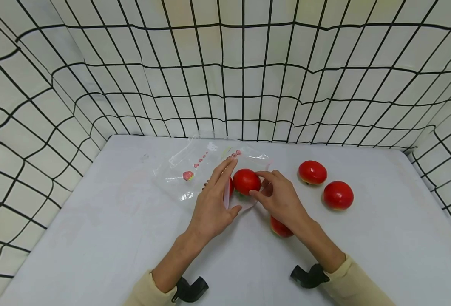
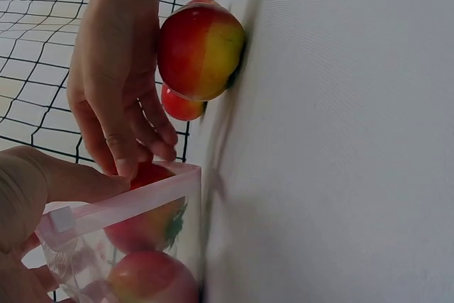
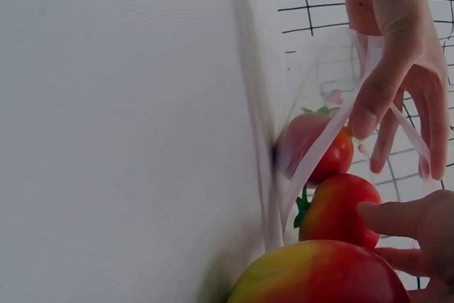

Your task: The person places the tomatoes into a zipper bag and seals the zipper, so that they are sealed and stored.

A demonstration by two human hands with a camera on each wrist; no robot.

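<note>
A clear slider bag [image 1: 175, 172] with a pink rim and strawberry prints lies at the middle of the table. My left hand [image 1: 211, 212] is at its mouth, fingers nearly straight along the side, thumb spread beside the pink rim [image 2: 135, 207]. One tomato [image 3: 319, 150] is inside the bag, partly hidden by the left hand in the head view. My right hand [image 1: 280, 195] pinches a second red tomato [image 1: 246, 182] between thumb and fingers at the bag's mouth. Below the right wrist sits another tomato [image 1: 280, 227], partly covered by the forearm.
Two more tomatoes, one farther back [image 1: 312, 172] and one nearer [image 1: 338, 195], rest on the white table [image 1: 106, 221] to the right. Black netting [image 1: 244, 68] over pale walls encloses the back and sides. Black wrist mounts [image 1: 191, 290] are on both forearms.
</note>
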